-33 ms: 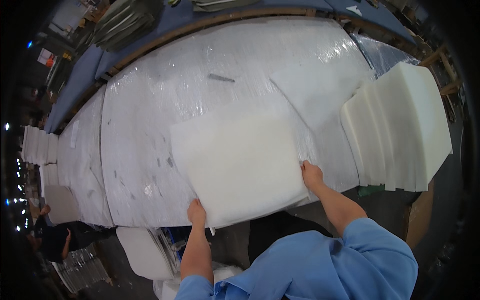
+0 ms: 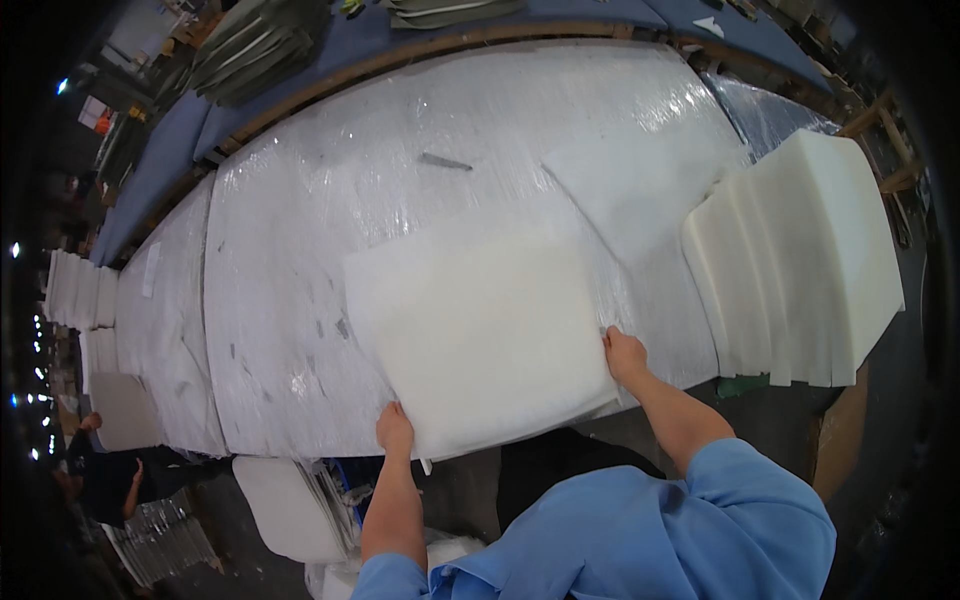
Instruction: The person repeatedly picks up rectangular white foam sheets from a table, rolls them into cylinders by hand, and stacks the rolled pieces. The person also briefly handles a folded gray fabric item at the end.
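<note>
In the head view, a white sheet lies flat on the film-wrapped desk, at its near edge in front of the person. It looks roughly square, so a long axis is hard to tell; its sides run away from the body, leaning slightly left, and its near edge climbs toward the right. The left grip is closed on the sheet's left side by the near corner; the right grip pinches the opposite side, a little farther from the body. The left forearm rises almost straight, while the right forearm slants up and leftward. A stack of white sheets stands to the right.
</note>
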A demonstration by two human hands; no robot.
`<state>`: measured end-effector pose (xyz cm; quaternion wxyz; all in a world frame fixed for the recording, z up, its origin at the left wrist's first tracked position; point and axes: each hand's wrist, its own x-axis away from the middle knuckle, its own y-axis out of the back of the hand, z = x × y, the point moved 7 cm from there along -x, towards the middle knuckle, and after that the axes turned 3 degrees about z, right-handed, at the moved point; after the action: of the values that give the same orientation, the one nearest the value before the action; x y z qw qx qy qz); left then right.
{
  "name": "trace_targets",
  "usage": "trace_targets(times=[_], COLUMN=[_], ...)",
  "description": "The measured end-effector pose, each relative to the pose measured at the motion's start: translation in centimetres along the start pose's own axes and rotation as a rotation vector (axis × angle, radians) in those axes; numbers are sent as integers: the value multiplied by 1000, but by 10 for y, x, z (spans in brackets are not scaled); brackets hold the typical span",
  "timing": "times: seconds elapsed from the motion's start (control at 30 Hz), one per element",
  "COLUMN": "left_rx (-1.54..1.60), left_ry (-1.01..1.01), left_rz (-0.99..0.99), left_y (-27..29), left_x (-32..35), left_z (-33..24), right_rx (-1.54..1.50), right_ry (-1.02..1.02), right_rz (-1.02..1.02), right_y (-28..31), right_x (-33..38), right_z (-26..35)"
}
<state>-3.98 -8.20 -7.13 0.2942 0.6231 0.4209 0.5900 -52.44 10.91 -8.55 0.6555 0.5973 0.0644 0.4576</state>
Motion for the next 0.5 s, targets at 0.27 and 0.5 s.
trace_targets(times=[0.27,0.5], left_rx=[-141,-93], left_ry=[104,135], left_rz=[159,28], left_y=[8,24], left_x=[-6,-4], left_z=[-9,-16], right_rx=[111,97], right_ry=[47,25], right_rz=[75,-77], right_y=[4,16], right_x=[-3,5], right_z=[12,19])
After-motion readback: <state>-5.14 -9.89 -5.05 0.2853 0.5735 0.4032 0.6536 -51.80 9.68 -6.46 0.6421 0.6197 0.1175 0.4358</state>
